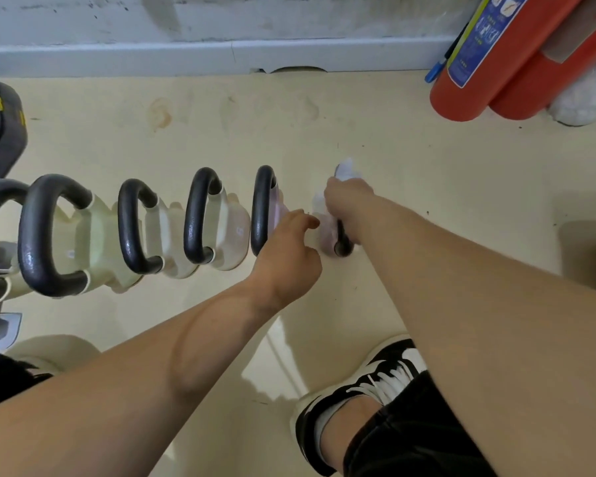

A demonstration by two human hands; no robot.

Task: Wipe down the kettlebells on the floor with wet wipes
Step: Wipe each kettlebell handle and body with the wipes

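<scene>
On the glossy cream floor (pixel 410 187) by the scuffed grey wall, pale kettlebells with smooth black loop handles (pixel 200 215) stand in a row. My right hand (pixel 346 204) is clamped on a crumpled white wet wipe (pixel 345 168) over the end pinkish kettlebell (pixel 327 232), probably at its handle. My left hand (pixel 289 253) touches it, fingers loosely spread.

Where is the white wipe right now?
In the head view, the wet wipe is bunched in the right hand, over the last kettlebell at the right end of the row.
</scene>
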